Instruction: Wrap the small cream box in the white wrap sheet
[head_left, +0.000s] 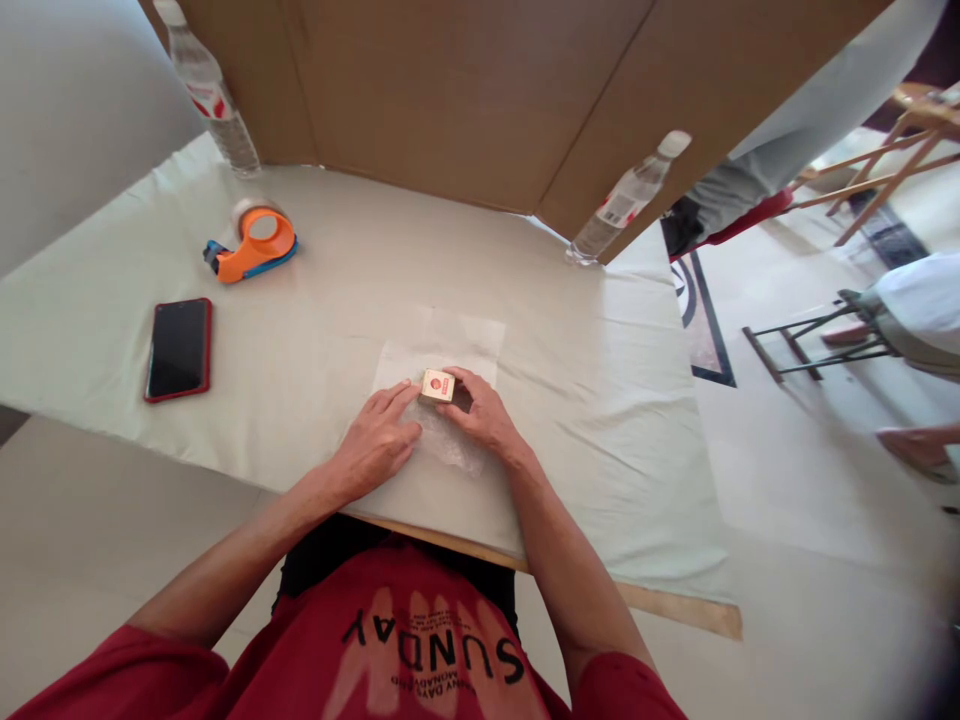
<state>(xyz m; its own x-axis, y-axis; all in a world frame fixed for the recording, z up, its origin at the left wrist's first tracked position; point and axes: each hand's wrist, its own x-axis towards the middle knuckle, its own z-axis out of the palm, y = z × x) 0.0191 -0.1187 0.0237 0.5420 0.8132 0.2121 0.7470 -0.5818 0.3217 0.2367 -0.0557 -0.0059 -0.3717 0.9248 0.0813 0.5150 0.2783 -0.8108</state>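
A small cream box (437, 385) with a red print stands on a clear sheet of bubble wrap (480, 345) on the covered table. The thumb and fingers of my right hand (481, 410) are closed round the box's right side. To the left of the box lies my left hand (379, 438), palm down on the wrap's left edge, fingers stretched out and fingertips beside the box.
An orange tape dispenser (262, 243) and a phone (180, 350) lie on the left. Two water bottles (214, 100) (628, 200) stand by a cardboard screen (450, 90). People sit beyond the right edge.
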